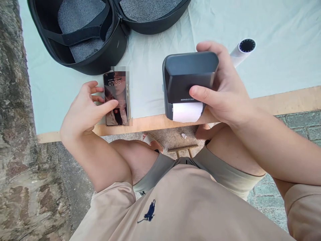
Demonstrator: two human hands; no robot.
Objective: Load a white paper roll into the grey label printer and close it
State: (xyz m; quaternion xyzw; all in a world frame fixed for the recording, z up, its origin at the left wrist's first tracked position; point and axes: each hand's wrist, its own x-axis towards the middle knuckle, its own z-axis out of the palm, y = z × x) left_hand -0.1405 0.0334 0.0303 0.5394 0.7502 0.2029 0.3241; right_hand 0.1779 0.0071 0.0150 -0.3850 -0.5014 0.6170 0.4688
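Observation:
My right hand is wrapped round a dark grey label printer, thumb on its front, with a strip of white paper showing at its lower slot. The printer hangs over the table's near edge. My left hand rests at the left side of a smartphone lying on the table, its screen lit and showing 07:38. The thumb touches the screen's lower part and the other fingers are spread apart along the phone's edge.
An open black zip case with grey lining lies at the back left on the pale green cloth. A white cylindrical device lies behind the printer. The wooden table edge runs across; stone paving lies below.

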